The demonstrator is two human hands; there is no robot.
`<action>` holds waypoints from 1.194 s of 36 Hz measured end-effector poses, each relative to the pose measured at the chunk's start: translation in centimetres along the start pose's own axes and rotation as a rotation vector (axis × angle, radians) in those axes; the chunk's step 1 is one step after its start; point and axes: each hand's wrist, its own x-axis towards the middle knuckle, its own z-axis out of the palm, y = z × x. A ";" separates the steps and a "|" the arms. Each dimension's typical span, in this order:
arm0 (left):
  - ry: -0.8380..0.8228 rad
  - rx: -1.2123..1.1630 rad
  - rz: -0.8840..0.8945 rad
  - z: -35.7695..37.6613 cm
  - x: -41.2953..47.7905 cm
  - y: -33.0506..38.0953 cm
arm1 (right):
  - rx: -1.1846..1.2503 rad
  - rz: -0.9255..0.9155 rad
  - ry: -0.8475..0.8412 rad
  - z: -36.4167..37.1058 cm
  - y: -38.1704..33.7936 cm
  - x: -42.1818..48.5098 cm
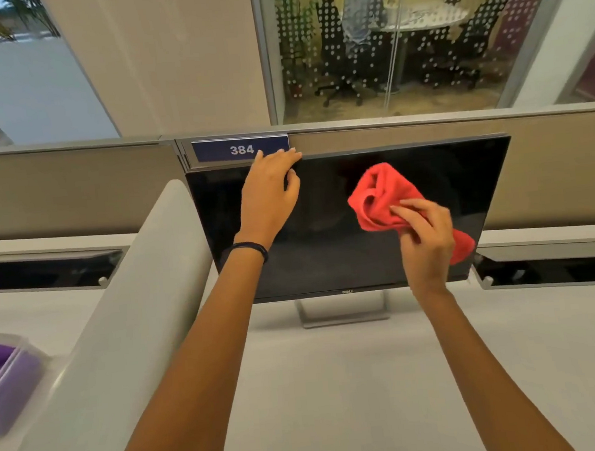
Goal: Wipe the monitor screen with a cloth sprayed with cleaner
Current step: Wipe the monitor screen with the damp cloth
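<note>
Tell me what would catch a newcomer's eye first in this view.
A bunched red cloth stands out first, held by the right hand against the right half of the glossy black flat monitor. The left hand grips the monitor's top edge, just below a blue plate reading 384. A clear plastic box of purple cloth sits at far left.

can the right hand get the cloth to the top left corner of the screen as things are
Probably not cleanly. The right hand holds the red cloth right of centre on the monitor screen, but the left hand grips the top edge and its forearm crosses the left part, blocking the way.
</note>
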 end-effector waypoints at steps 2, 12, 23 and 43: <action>-0.047 -0.029 0.029 0.3 0.2 0.4 | 0.028 -0.066 -0.041 1.2 -1.6 0.7; -0.086 -0.072 0.033 0.3 0.2 0.3 | -0.027 -0.251 -0.529 5.0 -1.5 -5.4; -0.028 -0.076 0.018 1.1 -0.1 0.1 | 0.156 0.510 -0.636 -0.3 5.2 -11.1; -0.009 -0.082 0.016 1.3 -0.2 0.1 | 0.056 0.494 0.363 -3.8 7.1 4.3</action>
